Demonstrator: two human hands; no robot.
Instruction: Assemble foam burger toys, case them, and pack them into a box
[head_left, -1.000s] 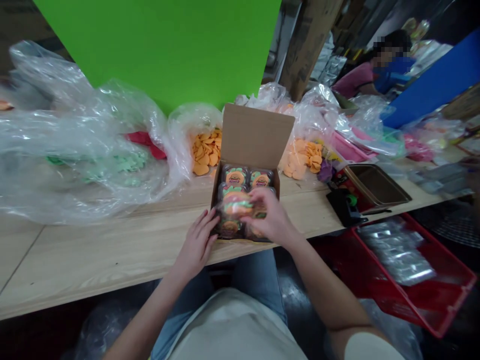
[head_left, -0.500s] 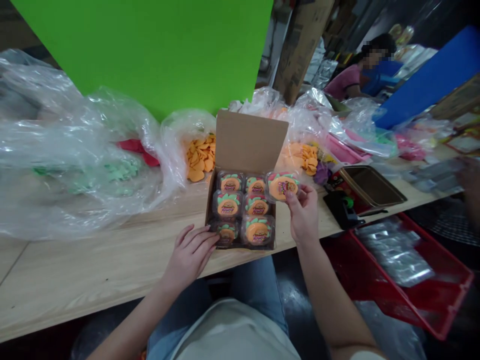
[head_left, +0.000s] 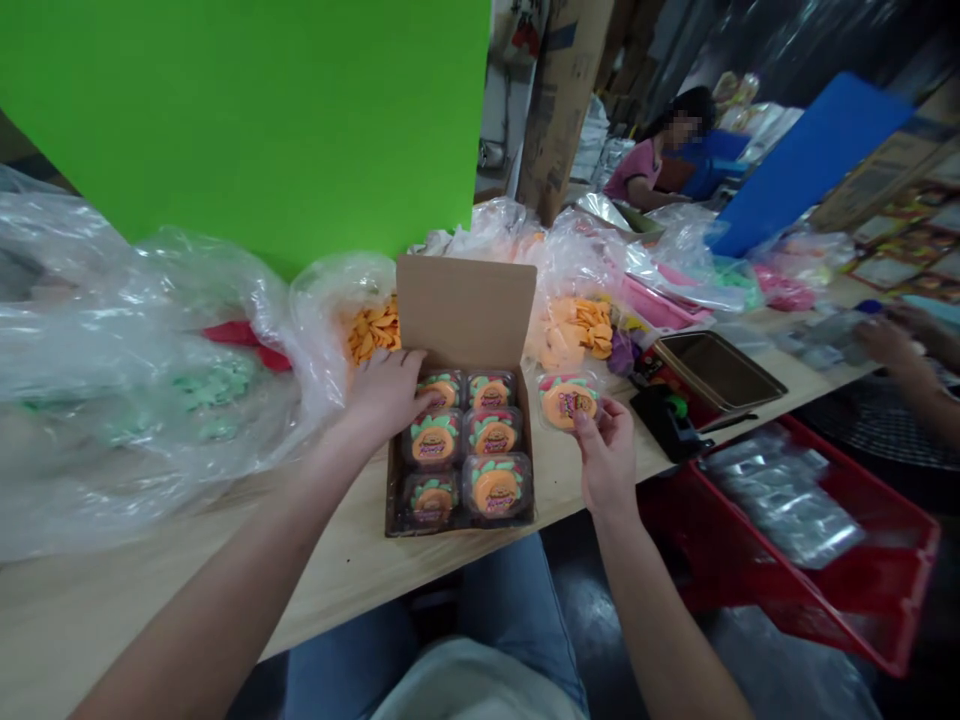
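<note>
An open cardboard box [head_left: 469, 312] stands on the table, its lid raised at the back. Inside, several clear plastic containers [head_left: 498, 488] sit in two columns, each showing an orange burger-shaped piece with green and red layers and a printed label. My left hand [head_left: 386, 395] is open at the box's back left corner, fingers stretched toward the lid and thumb over the back left container. Just right of the box, my right hand [head_left: 607, 450] pinches another such clear container [head_left: 568, 402] between thumb and fingers, above the table.
Plastic bags of green [head_left: 214, 390] and orange pieces [head_left: 373, 330] lie left and behind. A green panel [head_left: 262, 110] rises behind them. To the right are a brown tray [head_left: 720, 368], a black tape dispenser [head_left: 664, 425] and a red crate [head_left: 892, 590]. Another person's hands [head_left: 892, 335] work at far right.
My left hand has moved from the box's front left corner to its back left corner. My right hand has drawn its container away from over the box to its right side.
</note>
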